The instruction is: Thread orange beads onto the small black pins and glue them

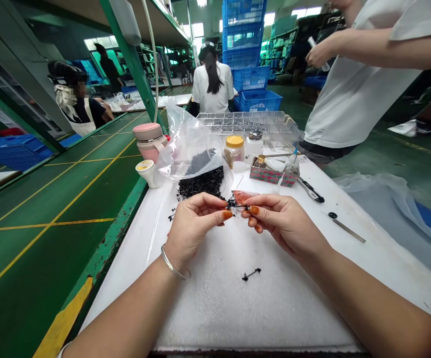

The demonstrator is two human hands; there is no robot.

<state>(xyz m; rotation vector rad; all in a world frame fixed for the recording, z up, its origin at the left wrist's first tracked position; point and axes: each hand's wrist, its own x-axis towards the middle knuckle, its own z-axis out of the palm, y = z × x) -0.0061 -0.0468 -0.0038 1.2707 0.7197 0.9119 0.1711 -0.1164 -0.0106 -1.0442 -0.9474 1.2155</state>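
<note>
My left hand (191, 223) is closed in a pinch on one end of a small thin rod with black ends (239, 209). The other end is pinched between the thumb and fingers of my right hand (292, 223). Both hands are raised over the middle of the white tabletop (208, 308). A similar small black-ended rod (252, 274) lies on the table nearer to me. Just beyond my left hand, a heap of small black parts (202, 184) spills at the mouth of a clear plastic bag (185, 134). Small orange-red pieces (242, 197) lie behind my fingertips.
Behind stand a pink lidded cup (150, 141), a yellow-lidded jar (234, 151) and a clear compartment tray (245, 124). A patterned box (273, 171), a utility knife (311, 190) and a metal strip (348, 229) lie at right. A person (372, 74) stands beyond; a green conveyor (58, 199) runs left.
</note>
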